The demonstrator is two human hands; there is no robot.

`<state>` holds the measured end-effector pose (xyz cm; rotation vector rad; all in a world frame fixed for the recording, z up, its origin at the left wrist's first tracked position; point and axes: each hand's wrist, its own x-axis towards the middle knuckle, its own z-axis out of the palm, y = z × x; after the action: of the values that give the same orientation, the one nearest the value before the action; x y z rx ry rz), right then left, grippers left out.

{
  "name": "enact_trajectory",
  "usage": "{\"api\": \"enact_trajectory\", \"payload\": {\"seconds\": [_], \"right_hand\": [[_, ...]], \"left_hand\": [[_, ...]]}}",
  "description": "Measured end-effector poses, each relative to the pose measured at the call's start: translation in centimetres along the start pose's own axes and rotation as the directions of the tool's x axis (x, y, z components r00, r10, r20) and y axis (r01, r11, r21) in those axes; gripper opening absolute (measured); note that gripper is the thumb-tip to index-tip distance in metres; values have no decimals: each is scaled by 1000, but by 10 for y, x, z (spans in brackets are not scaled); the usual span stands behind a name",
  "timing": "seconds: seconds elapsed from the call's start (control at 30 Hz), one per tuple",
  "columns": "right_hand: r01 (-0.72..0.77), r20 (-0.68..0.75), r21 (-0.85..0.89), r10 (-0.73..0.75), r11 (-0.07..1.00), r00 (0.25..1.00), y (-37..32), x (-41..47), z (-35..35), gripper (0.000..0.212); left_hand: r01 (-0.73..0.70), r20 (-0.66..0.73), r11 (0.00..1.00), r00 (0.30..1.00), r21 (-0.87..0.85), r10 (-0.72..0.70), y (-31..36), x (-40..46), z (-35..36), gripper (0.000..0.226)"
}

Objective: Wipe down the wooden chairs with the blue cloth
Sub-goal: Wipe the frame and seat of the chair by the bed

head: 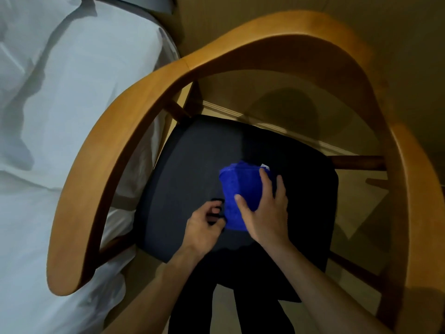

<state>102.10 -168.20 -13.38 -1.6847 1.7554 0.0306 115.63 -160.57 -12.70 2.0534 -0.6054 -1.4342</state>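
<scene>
A wooden armchair with a curved light-brown back and arm rail fills the head view, and its dark padded seat lies below me. A folded blue cloth rests on the middle of the seat. My right hand lies flat on the cloth's right side with fingers spread over it. My left hand is curled at the cloth's lower left edge, its fingers pinching something dark there; whether it grips the cloth itself I cannot tell.
A bed with white sheets stands tight against the chair's left side. A beige wall and pale skirting board lie behind the chair. My dark trouser legs stand at the seat's front edge.
</scene>
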Motion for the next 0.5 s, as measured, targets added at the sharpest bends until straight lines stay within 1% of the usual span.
{"api": "enact_trajectory", "payload": {"seconds": [0.07, 0.1, 0.13, 0.17, 0.23, 0.27, 0.33, 0.4, 0.43, 0.5], "right_hand": [[-176, 114, -87, 185, 981, 976, -20, 11, 19, 109], [-237, 128, -113, 251, 965, 960, -28, 16, 29, 114], [-264, 105, -141, 279, 954, 954, -35, 19, 38, 116], [-264, 53, -171, 277, 949, 959, -40, 20, 44, 115], [-200, -54, -226, 193, 953, 980, -41, 21, 50, 107], [-135, -68, -240, 122, 961, 990, -37, 23, 48, 101], [9, -23, -192, -13, 981, 1000, -27, 29, 36, 92], [160, 57, -113, -155, 981, 986, -21, 44, 18, 88], [224, 99, -80, -216, 971, 971, -23, 54, 7, 89], [298, 148, 15, -297, 954, 943, -40, 80, -11, 97]], "left_hand": [[18, -50, 1000, 999, -8, -19, -6, 4, -12, 32], [25, -76, 1000, 997, 4, -25, -10, 4, -19, 29], [29, -95, 999, 995, 25, -26, -14, 5, -26, 27], [29, -105, 998, 994, 48, -24, -18, 4, -32, 25], [30, -111, 996, 994, 79, -22, -25, 3, -44, 24], [35, -115, 996, 993, 86, -25, -27, 2, -50, 23], [48, -125, 994, 991, 94, -36, -29, 3, -59, 22], [63, -140, 995, 989, 76, -52, -29, 7, -64, 21], [66, -143, 996, 988, 62, -57, -27, 10, -65, 21], [61, -156, 997, 986, 38, -54, -22, 15, -63, 20]]}}
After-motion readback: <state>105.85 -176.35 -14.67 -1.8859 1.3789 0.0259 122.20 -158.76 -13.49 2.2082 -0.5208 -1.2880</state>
